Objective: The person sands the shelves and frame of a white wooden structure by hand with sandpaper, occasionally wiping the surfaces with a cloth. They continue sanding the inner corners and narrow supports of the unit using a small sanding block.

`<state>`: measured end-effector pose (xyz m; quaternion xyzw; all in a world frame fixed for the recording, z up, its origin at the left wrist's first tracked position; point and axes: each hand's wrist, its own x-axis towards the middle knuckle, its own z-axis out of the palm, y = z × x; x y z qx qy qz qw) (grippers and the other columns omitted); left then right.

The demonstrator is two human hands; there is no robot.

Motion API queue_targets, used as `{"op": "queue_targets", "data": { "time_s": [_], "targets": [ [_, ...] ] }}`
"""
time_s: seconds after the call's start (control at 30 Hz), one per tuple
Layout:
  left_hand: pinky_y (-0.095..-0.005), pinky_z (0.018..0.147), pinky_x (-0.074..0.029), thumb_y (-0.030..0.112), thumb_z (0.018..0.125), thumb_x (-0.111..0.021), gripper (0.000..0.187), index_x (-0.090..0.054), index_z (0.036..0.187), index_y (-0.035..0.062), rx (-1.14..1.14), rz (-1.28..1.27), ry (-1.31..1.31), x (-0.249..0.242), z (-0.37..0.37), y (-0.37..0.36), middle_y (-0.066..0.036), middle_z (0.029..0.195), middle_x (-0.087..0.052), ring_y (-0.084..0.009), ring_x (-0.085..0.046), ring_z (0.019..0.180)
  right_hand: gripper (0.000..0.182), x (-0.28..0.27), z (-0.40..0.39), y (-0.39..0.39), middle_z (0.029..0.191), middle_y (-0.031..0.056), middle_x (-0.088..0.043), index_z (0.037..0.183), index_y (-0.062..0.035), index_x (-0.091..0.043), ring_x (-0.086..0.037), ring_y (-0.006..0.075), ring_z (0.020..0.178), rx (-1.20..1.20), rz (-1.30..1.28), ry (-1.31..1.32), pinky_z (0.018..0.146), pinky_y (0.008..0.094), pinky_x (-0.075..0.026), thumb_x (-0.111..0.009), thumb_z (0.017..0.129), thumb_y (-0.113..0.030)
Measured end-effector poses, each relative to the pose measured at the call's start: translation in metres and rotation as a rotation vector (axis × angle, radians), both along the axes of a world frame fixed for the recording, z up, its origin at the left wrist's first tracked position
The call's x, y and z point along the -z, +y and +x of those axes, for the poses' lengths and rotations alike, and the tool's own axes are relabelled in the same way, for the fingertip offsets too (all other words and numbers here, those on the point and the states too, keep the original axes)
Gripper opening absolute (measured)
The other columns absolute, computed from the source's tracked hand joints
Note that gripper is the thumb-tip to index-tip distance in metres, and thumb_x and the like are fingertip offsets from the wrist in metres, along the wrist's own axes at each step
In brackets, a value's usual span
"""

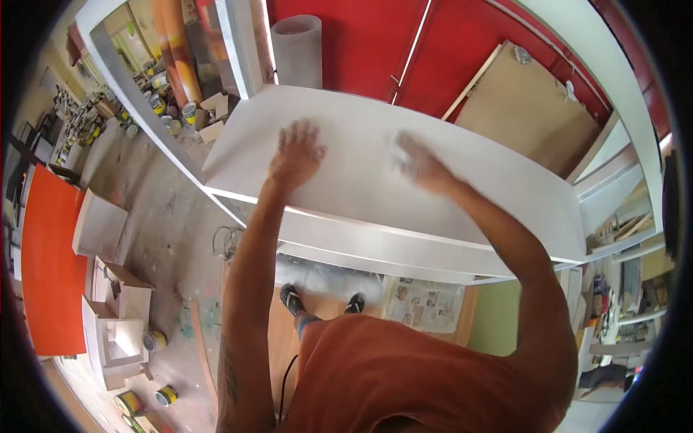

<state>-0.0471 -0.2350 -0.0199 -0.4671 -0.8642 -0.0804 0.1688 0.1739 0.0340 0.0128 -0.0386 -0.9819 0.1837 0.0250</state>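
A white shelf panel [354,159] spans a white frame [238,58] in front of me. My left hand [297,153] lies on or just over the panel's left part, palm down, its fingers spread and slightly blurred; nothing shows in it. Further right, my right hand [420,163] is over the panel's middle, smeared by motion. A pale, blurred patch shows at its fingertips, and whether it holds something I cannot make out.
Behind the panel stand a grey roll [297,54], red doors [368,43] and a brown board [523,108]. White cabinets [119,325], an orange panel [50,260] and paint cans [166,395] are at the left. Newspaper [422,303] lies below.
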Motion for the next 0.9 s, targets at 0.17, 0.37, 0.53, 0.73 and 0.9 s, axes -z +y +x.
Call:
{"op": "queue_targets", "data": {
  "time_s": [0.17,0.37,0.53,0.73,0.9],
  "targets": [
    [-0.0521,0.123,-0.02,0.031,0.101,-0.053,0.048,-0.049,0.147,0.0166,0.624,0.081,-0.132,-0.017,0.111,0.005,-0.011,0.157,-0.039,-0.0312,-0.03,0.149,0.067,0.047,-0.121,0.099,0.159,0.0228,-0.03,0.153,-0.0002,-0.033,-0.021,0.041,0.151,0.219,0.395,-0.134,0.122,0.0536,-0.019,-0.038,0.104,-0.046],
    [-0.0449,0.124,-0.024,0.029,0.103,-0.05,0.036,-0.063,0.133,0.0148,0.826,0.019,-0.469,-0.046,0.143,-0.048,-0.007,0.151,-0.049,-0.0235,-0.037,0.146,0.066,0.022,0.046,-0.051,0.163,0.021,-0.024,0.156,-0.0035,-0.029,-0.021,0.0366,0.152,-0.034,0.246,0.106,0.125,0.0478,-0.015,-0.046,0.103,-0.039],
    [-0.0443,0.123,-0.026,0.034,0.105,-0.046,0.037,-0.071,0.12,0.0111,0.67,0.037,-0.651,-0.051,0.09,-0.067,-0.007,0.148,-0.053,-0.027,-0.042,0.142,0.068,-0.04,0.138,-0.06,0.166,0.0128,-0.019,0.16,-0.0128,-0.023,-0.013,0.0296,0.154,-0.226,0.203,-0.238,0.126,0.0461,-0.012,-0.043,0.104,-0.045],
    [-0.0461,0.122,-0.024,0.039,0.106,-0.045,0.041,-0.062,0.135,0.0163,0.46,0.055,-1.041,-0.038,0.091,-0.019,-0.007,0.147,-0.053,-0.0268,-0.039,0.145,0.061,0.033,-0.042,0.154,0.16,0.0222,-0.029,0.153,-0.0058,-0.035,-0.028,0.0394,0.148,0.08,0.628,-0.075,0.12,0.0526,-0.023,-0.04,0.105,-0.043],
    [-0.051,0.121,-0.025,0.041,0.1,-0.053,0.05,-0.051,0.145,0.0197,0.373,0.058,-0.276,-0.03,0.123,-0.002,-0.008,0.158,-0.039,-0.0307,-0.033,0.147,0.06,0.071,-0.06,0.116,0.158,0.0227,-0.033,0.153,-0.0053,-0.034,-0.028,0.0416,0.147,0.443,0.454,0.106,0.122,0.0524,-0.02,-0.034,0.106,-0.042]
  ]
}}
